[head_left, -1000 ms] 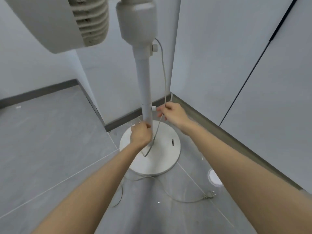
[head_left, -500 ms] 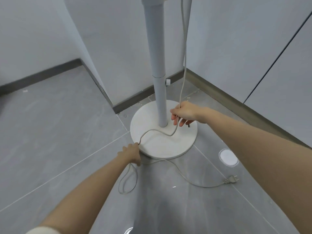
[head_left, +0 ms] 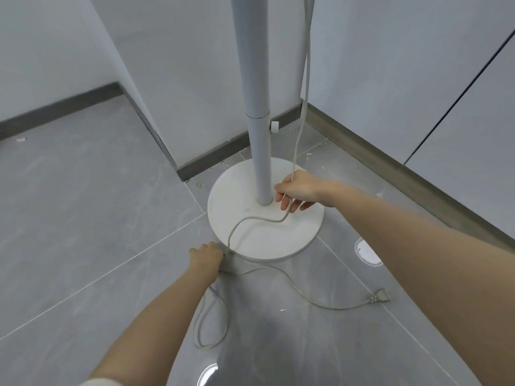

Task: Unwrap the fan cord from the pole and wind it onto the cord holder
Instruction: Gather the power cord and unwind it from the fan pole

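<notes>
The fan cord (head_left: 252, 217), in the head view, is a thin pale flex. It drops from above beside the pole (head_left: 260, 162) without circling it and passes through the right hand (head_left: 296, 190). From there it snakes across the round white base (head_left: 278, 243) to the left hand (head_left: 204, 257), then trails over the grey floor in a loose loop and ends at the plug (head_left: 380, 297).

The two hands are well apart. The right has thumb and fingers curled loosely about the cord just beside the pole's foot. The left grips it at the base's near rim, knuckles up.

The cord looks light, limp and fairly smooth, so it should slide through a slack fist and kink if twisted. Feeding it hand over hand seems best, taking hold near the slack and leaving the harder plug for last. No cord holder can be made out here.
</notes>
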`<state>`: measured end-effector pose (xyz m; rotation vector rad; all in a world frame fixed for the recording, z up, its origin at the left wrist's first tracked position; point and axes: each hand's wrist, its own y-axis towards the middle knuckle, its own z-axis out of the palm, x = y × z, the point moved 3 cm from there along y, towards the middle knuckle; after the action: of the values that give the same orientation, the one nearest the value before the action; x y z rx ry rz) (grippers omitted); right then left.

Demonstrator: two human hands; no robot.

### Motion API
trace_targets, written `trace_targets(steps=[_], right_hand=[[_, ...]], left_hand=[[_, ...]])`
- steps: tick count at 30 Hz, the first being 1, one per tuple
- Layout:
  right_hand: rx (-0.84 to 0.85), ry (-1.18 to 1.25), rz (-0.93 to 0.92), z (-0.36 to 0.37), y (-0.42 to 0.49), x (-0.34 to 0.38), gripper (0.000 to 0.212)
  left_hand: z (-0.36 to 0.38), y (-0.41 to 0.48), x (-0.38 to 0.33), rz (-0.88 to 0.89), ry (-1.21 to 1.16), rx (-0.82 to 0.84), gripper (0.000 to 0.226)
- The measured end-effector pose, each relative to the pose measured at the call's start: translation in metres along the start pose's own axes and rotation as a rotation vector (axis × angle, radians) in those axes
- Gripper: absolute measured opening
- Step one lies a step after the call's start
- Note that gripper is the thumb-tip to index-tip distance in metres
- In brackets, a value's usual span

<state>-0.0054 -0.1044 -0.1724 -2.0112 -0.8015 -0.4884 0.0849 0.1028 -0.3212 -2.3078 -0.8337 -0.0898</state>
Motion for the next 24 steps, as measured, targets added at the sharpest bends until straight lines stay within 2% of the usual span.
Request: trace_targets(steps=[3, 8, 10, 12, 13, 15, 17, 18, 20, 23, 24], right_hand=[[0.008, -0.021, 0.006, -0.002, -0.007, 0.001, 0.03], [-0.062, -0.014, -0.016, -0.002, -0.018, 0.002, 0.03], [-0.172, -0.027, 0.002, -0.008, -0.025, 0.001, 0.038], [-0.241, -0.056, 0.07, -0.017, -0.038, 0.004, 0.056], [-0.22, -0.064, 0.141, -0.02, -0.045, 0.004, 0.068], [-0.07, -0.129, 0.295, -0.022, -0.061, 0.007, 0.081], [0.033, -0.253, 0.335, -0.024, -0.077, 0.015, 0.076], [-0.005, -0.309, 0.269, -0.029, -0.08, 0.021, 0.065], [-0.2, -0.369, -0.019, -0.039, -0.083, 0.039, 0.042], [-0.45, -0.239, -0.452, -0.047, -0.095, 0.066, 0.015], [-0.51, -0.178, -0.537, -0.048, -0.102, 0.074, 0.014]], left_hand=[[-0.008, -0.005, 0.003, 0.056, -0.08, 0.066, 0.04], [-0.053, -0.013, 0.022, 0.183, -0.512, 0.18, 0.01], [-0.08, -0.023, 0.03, 0.214, -0.703, 0.165, 0.02], [-0.111, -0.038, 0.041, 0.203, -0.888, 0.1, 0.026], [-0.126, -0.045, 0.047, 0.184, -0.966, 0.06, 0.026], [-0.159, -0.064, 0.057, 0.159, -1.049, -0.04, 0.024], [-0.191, -0.086, 0.063, 0.173, -1.029, -0.141, 0.028], [-0.205, -0.096, 0.065, 0.188, -1.009, -0.19, 0.035], [-0.23, -0.114, 0.068, 0.197, -0.989, -0.294, 0.047], [-0.253, -0.131, 0.075, 0.208, -1.015, -0.437, 0.038], [-0.259, -0.136, 0.078, 0.216, -1.033, -0.463, 0.036]])
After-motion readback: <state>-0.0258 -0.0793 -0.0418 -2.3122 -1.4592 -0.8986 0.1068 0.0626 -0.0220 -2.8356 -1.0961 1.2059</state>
